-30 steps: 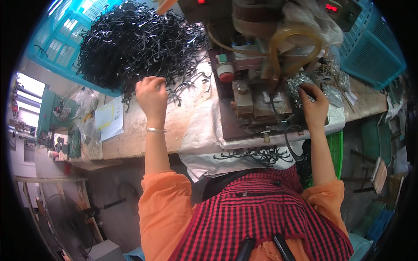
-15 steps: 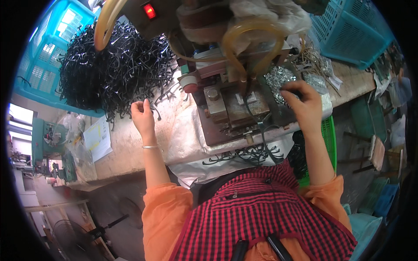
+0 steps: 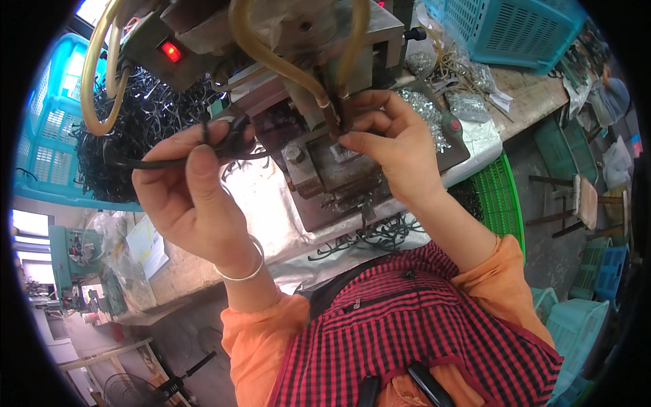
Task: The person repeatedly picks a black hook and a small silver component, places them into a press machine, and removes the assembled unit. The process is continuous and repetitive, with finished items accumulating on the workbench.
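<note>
My left hand (image 3: 196, 197) is raised at the left of the press, thumb and fingers closed on a slim black curved piece (image 3: 161, 163), shaped like a glasses temple. Blur hides part of that piece near the fingertips. My right hand (image 3: 405, 152) reaches into the press (image 3: 298, 88), its fingertips pinched just beside the lower ends of the yellowish hoses. Whatever those fingertips hold is hidden or too small to name. Beneath them lies the metal fixture block (image 3: 339, 169). Small silvery metal parts (image 3: 432, 122) lie heaped to the right of the fixture.
A large pile of black curved pieces (image 3: 108, 129) fills a blue basket (image 3: 51, 163) at the left. More black pieces (image 3: 373, 237) lie on the table's front edge. A green basket (image 3: 502, 197) stands at the right, and a blue crate (image 3: 508, 34) at the back right.
My left hand has risen from beside the black pile, nearer the camera, and now holds a black piece. The right hand has moved left, from the metal parts to the fixture. My view has shifted.
</note>
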`<action>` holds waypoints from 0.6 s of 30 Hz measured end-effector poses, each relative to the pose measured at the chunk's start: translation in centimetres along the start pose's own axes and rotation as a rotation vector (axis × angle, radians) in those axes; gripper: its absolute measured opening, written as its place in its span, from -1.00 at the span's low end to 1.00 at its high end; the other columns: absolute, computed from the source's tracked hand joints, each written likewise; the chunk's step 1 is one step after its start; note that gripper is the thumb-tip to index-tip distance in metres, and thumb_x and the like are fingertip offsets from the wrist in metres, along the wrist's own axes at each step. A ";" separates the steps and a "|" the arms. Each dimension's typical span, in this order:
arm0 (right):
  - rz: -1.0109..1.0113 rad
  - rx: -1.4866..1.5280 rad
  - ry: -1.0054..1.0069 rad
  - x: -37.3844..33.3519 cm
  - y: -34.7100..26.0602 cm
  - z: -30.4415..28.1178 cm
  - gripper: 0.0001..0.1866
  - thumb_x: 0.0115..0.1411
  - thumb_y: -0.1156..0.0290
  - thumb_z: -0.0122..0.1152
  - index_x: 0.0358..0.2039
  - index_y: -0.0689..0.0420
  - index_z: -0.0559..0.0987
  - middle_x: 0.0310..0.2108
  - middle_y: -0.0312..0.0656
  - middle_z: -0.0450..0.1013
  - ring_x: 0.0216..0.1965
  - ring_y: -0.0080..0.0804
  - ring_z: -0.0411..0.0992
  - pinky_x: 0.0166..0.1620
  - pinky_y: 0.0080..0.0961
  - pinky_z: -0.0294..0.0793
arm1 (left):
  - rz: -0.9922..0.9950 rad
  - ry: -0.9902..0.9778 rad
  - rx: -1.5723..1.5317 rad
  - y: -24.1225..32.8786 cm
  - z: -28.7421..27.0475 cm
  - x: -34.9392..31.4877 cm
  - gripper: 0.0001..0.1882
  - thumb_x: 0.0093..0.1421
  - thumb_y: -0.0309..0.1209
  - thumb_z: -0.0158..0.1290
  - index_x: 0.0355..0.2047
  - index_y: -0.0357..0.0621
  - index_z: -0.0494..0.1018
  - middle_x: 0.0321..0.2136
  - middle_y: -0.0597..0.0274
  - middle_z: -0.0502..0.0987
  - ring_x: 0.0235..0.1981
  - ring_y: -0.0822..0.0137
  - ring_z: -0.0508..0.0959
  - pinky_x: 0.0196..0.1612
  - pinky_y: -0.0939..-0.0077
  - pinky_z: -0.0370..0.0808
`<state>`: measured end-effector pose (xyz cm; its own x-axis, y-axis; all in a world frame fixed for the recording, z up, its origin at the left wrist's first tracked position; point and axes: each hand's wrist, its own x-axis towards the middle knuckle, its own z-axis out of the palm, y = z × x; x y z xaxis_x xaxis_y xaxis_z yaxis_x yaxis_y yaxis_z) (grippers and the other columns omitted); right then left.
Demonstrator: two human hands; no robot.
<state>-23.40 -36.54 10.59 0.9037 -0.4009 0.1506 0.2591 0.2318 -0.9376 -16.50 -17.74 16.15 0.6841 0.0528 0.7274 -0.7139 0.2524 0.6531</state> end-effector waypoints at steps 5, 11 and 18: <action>-0.088 -0.292 -0.157 -1.8 -2.3 -1.4 -0.47 0.16 0.67 0.26 0.17 0.30 0.43 0.00 -0.17 0.55 0.07 -0.45 0.47 0.16 -0.53 0.41 | 0.232 -0.234 0.031 -0.8 0.0 -3.2 -0.86 0.18 -0.72 0.05 -0.27 -0.31 0.46 -0.36 -0.11 0.63 -0.31 0.10 0.69 -0.30 0.37 0.61; -0.327 -1.442 0.162 1.9 4.7 -10.8 -0.73 0.05 0.31 0.44 -0.21 0.08 0.71 0.18 0.16 0.44 0.33 0.13 0.26 0.33 -0.06 0.27 | 0.575 -0.781 0.431 -1.1 2.5 -5.5 -0.72 -0.14 -0.53 0.25 -0.32 -0.16 0.58 -0.18 0.14 0.68 -0.61 0.30 0.41 -0.57 0.46 0.38; -0.459 -1.404 0.210 1.1 7.4 -14.5 -0.82 0.05 0.34 0.45 -0.31 0.07 0.72 0.16 0.09 0.47 0.31 0.08 0.30 0.32 -0.09 0.28 | 0.463 -0.924 0.414 -0.2 2.6 -4.4 -0.80 -0.07 -0.45 0.19 -0.36 -0.10 0.54 -0.20 0.24 0.64 -0.53 0.32 0.50 -0.52 0.46 0.45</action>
<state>-25.39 -48.15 -0.76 0.7404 -0.3457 0.5764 -0.1411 -0.9184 -0.3696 -19.74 -20.58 13.37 0.0880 -0.7251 0.6830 -0.9840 0.0434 0.1729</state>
